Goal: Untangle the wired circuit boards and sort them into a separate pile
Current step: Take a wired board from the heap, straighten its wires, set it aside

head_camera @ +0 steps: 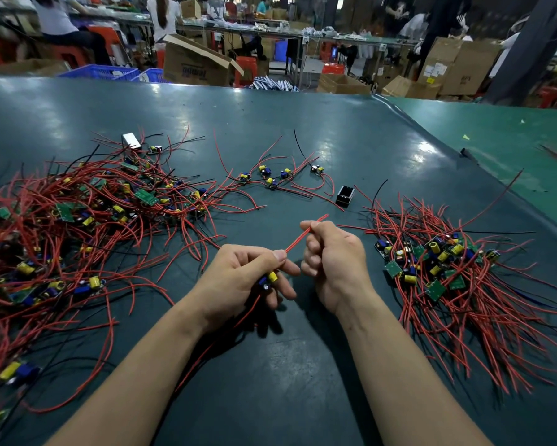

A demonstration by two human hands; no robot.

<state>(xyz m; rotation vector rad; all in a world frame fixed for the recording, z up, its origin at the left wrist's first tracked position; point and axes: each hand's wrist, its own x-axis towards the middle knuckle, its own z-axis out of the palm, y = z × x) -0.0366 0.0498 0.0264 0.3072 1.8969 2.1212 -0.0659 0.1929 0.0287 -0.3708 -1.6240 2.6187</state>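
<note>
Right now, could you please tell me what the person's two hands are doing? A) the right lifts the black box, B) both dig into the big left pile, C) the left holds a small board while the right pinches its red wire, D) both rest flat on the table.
C: the left hand grips a circuit board, and the right hand pinches its red wire pulled taut between them.

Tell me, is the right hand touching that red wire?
Touching. The head view shows the right hand pinching the red wire, which runs down to the circuit board in the left hand.
</note>
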